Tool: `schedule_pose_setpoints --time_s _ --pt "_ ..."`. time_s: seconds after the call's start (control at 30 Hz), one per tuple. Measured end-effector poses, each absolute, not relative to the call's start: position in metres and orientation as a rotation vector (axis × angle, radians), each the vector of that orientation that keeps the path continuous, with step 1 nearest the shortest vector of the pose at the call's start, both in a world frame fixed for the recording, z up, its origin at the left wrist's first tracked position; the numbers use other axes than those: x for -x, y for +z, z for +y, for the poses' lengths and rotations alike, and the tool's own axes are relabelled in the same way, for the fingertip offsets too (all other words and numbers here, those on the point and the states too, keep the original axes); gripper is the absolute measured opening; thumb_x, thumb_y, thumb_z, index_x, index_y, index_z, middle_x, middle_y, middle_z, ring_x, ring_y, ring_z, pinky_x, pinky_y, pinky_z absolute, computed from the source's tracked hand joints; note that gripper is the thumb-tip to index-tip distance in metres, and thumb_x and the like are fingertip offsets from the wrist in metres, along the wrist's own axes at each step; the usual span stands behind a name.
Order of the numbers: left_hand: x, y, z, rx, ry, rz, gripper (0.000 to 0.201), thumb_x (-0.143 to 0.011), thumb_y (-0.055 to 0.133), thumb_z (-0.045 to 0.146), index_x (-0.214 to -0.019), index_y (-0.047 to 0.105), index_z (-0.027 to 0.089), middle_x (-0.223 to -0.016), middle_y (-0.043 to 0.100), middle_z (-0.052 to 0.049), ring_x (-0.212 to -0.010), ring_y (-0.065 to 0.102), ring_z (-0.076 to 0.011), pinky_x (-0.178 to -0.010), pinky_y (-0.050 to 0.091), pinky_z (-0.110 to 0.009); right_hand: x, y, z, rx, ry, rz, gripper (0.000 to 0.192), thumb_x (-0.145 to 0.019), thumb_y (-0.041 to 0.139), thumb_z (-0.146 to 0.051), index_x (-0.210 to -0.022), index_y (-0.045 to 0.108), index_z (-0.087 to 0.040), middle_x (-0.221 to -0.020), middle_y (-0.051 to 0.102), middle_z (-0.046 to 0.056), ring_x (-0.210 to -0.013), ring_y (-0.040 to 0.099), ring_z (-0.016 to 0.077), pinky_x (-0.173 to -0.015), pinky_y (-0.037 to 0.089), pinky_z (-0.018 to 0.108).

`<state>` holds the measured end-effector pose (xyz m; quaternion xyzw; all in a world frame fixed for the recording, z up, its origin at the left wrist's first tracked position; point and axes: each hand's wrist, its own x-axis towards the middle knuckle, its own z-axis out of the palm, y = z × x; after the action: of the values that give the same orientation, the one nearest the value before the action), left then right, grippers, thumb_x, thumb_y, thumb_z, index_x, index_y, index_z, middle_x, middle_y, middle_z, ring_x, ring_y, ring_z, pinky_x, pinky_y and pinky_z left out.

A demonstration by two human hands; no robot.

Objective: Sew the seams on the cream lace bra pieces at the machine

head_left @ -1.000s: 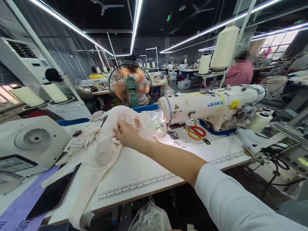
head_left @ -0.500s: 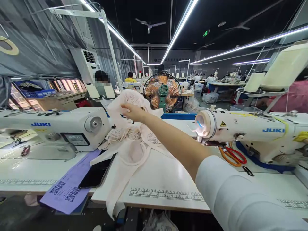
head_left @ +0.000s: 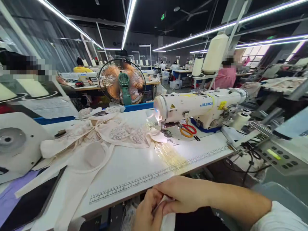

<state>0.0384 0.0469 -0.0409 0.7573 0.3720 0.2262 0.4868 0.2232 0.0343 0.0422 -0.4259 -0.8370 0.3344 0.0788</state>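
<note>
Both my hands are low in front of the table edge. My left hand and my right hand pinch a small piece of white fabric between them. On the white table lies a heap of pale pink lace garment pieces, spread from the left toward the needle of the white JUKI sewing machine. Neither hand touches the heap. Orange-handled scissors rest on the machine bed.
A second white machine stands at the left, with a dark phone on purple paper beside it. A running fan stands behind the table. A control box and cables sit at the right. Other people work in the background.
My right hand has let go of the lace garment and dropped it on the heap, then drawn back below the table edge. Both hands now hold a small white piece.
</note>
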Motion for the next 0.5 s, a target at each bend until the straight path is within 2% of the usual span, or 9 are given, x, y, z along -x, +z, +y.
schedule_pose_setpoints --time_s 0.13,0.23,0.37,0.5 --pt "-0.080 -0.047 0.031 -1.800 0.524 0.851 0.019 -0.088 0.043 0.043 -0.090 0.039 0.025 -0.061 0.043 0.005 -0.058 0.045 -0.0139 -0.057 0.037 -0.025 -0.261 0.025 0.002 1.480 0.918 -2.370 0.012 -0.080 0.066 -0.028 -0.085 0.063 -0.017 -0.072 0.063 -0.002 -0.064 0.055 0.0113 -0.056 0.036 0.020" --pt "-0.101 -0.041 0.025 -1.713 0.442 0.736 0.023 -0.086 0.047 0.045 -0.090 0.037 0.024 -0.059 0.040 0.008 -0.053 0.038 -0.0114 -0.053 0.031 -0.023 -0.282 0.013 -0.014 1.435 0.846 -2.324 0.008 -0.083 0.062 -0.025 -0.079 0.064 -0.018 -0.073 0.063 -0.001 -0.067 0.057 0.0119 -0.059 0.038 0.021" --pt "-0.110 -0.024 0.032 -1.855 0.184 0.623 0.024 -0.081 0.053 0.042 -0.092 0.047 0.022 -0.068 0.052 0.003 -0.061 0.044 -0.0129 -0.057 0.033 -0.024 -0.305 0.010 -0.031 1.273 0.731 -2.222 0.016 -0.087 0.049 -0.019 -0.083 0.064 -0.018 -0.079 0.066 0.004 -0.075 0.060 0.0150 -0.066 0.043 0.024" --pt "-0.093 -0.023 0.046 -2.126 -0.086 0.967 0.023 -0.066 0.066 0.027 -0.087 0.060 0.020 -0.090 0.066 -0.005 -0.086 0.056 -0.0227 -0.076 0.041 -0.029 -0.323 0.013 -0.046 1.174 0.744 -2.008 0.013 -0.089 0.043 -0.019 -0.085 0.056 -0.021 -0.085 0.063 0.007 -0.081 0.058 0.0159 -0.071 0.045 0.026"
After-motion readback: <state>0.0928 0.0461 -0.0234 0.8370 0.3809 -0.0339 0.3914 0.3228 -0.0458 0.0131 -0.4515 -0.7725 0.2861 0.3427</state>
